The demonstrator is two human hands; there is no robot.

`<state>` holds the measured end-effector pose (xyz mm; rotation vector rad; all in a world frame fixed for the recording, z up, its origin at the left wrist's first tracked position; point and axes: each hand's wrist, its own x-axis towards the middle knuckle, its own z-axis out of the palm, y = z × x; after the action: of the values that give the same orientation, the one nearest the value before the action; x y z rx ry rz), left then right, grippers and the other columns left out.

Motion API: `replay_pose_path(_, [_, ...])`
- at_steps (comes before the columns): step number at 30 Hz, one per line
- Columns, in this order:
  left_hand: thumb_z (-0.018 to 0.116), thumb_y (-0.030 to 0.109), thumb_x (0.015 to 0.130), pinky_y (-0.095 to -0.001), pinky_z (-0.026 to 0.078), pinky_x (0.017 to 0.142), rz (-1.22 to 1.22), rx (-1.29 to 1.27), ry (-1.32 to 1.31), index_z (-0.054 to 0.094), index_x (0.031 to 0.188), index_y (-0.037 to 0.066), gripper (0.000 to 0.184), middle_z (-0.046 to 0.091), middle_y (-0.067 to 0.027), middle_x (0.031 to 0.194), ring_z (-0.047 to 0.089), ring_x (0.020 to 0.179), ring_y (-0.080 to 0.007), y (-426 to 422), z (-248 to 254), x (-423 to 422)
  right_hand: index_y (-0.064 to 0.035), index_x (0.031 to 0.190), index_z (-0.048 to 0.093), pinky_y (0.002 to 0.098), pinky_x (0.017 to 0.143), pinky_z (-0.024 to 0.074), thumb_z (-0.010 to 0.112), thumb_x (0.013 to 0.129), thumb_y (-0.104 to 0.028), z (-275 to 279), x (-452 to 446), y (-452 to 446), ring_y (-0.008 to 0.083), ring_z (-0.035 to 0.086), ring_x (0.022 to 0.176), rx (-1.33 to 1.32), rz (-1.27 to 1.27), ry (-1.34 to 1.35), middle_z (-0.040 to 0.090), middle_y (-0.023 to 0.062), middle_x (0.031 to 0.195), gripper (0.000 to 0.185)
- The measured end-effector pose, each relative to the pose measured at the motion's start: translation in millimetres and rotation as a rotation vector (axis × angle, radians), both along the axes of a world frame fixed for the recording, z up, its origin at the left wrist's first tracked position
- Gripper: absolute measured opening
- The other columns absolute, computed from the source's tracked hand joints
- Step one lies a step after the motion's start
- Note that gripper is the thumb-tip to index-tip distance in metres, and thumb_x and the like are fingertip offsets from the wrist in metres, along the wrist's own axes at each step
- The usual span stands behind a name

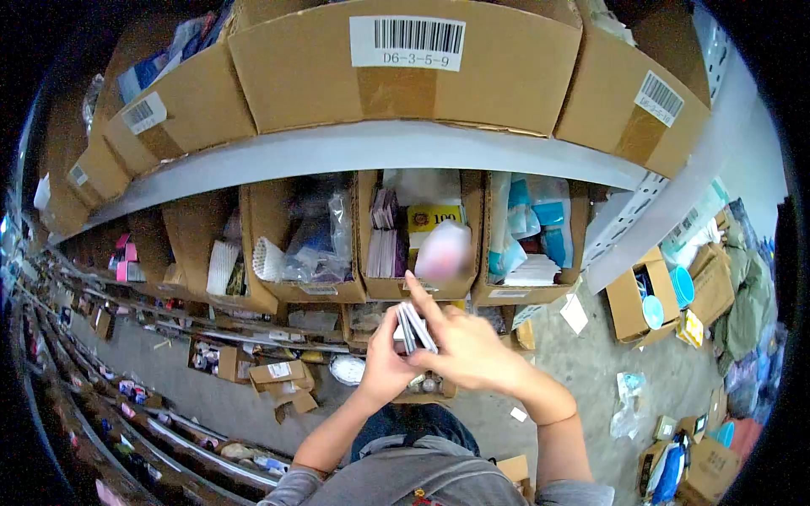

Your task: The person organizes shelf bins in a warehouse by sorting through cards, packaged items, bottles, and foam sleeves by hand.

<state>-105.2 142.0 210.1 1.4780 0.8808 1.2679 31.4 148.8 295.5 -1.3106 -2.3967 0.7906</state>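
Observation:
My left hand point(388, 361) is closed around the lower side of a small stack of thin flat packets point(413, 329), pale with dark edges. From the other side my right hand point(467, 344) grips the same stack, its index finger stretched up toward the shelf box. The packets stand on edge, slightly fanned; their faces are hidden. Just beyond the hands, an open cardboard box point(422, 291) holds a row of purple-edged packets point(384, 244), a yellow pack point(435, 221) marked 100 and a blurred white-pink item point(445, 251).
To the right, a neighbouring box point(515, 295) contains blue-and-white packs. One with clear plastic bags point(316, 253) sits left. Above runs a grey shelf beam point(380, 145) under a large labelled carton point(405, 93). Cartons point(637, 295) and loose packaging lie on the floor.

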Motion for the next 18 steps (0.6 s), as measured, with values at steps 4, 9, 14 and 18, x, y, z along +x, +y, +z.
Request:
replay_pose_path(4, [0.070, 0.006, 0.059, -0.0241, 0.047, 0.070, -0.068, -0.092, 0.148, 0.036, 0.114, -0.001, 0.065, 0.047, -0.0086, 0.101, 0.048, 0.092, -0.0118, -4, -9, 3, -0.0080, 0.131, 0.012, 0.0416, 0.079, 0.0417, 0.051, 0.066, -0.059, -9, 27, 0, 0.0397, 0.048, 0.096, 0.215, -0.002, -0.166, 0.038, 0.0272, 0.117, 0.092])
replay_pose_path(9, [0.076, 0.012, 0.055, -0.0304, 0.038, 0.084, -0.280, -0.258, 0.021, 0.036, 0.114, -0.002, 0.073, 0.048, -0.0092, 0.106, 0.046, 0.099, -0.0157, -13, 6, 8, -0.0066, 0.123, 0.035, 0.0408, 0.089, 0.0338, 0.063, 0.065, -0.041, -20, 28, 10, 0.0347, 0.041, 0.107, 0.329, 0.300, 0.255, 0.027, 0.0192, 0.128, 0.073])
replay_pose_path(14, [0.075, 0.011, 0.058, -0.0309, 0.038, 0.085, -0.329, -0.209, -0.073, 0.023, 0.122, -0.001, 0.083, 0.039, -0.0091, 0.112, 0.042, 0.102, -0.0176, -8, 8, 11, -0.0061, 0.101, 0.050, 0.0386, 0.091, 0.0322, 0.067, 0.066, -0.026, -27, 19, 13, 0.0334, 0.040, 0.109, 0.178, 0.274, 0.491, 0.028, 0.0201, 0.125, 0.043])
replay_pose_path(18, [0.075, 0.012, 0.058, -0.0316, 0.036, 0.087, -0.254, -0.049, -0.050, 0.021, 0.121, 0.000, 0.084, 0.039, -0.0096, 0.111, 0.040, 0.104, -0.0183, -8, 7, 12, -0.0056, 0.094, 0.053, 0.0380, 0.089, 0.0340, 0.068, 0.064, -0.026, -34, 11, 21, 0.0325, 0.041, 0.108, 0.233, 0.379, 0.513, 0.033, 0.0189, 0.122, 0.039])
